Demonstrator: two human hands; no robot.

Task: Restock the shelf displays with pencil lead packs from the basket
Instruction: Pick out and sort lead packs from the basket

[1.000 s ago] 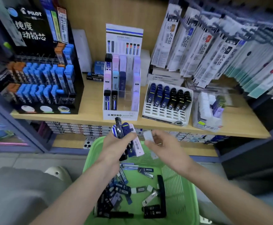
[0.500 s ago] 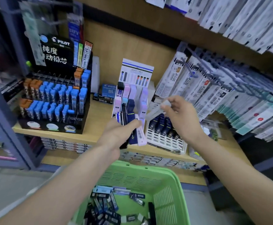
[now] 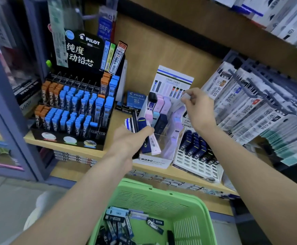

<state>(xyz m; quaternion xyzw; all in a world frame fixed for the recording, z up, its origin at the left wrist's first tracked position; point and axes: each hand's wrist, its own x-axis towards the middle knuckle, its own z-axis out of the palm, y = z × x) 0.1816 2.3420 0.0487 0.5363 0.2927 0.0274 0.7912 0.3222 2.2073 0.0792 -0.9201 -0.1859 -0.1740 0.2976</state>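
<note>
Wooden shelf (image 3: 64,147) is shown. Several packs (image 3: 140,124) (fanned) are gripped in the left hand (image 3: 128,140); one pale pack (image 3: 186,97) is pinched by the right hand (image 3: 197,106) above the white display (image 3: 153,160).

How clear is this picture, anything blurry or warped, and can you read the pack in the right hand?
Head view: the PILOT display is sharp, lettering readable; the frame's left edge and the upper packs at right are smeared; the wide lens bends the shelf; the pale pack pinched by the right hand is too blurred to read.
</note>
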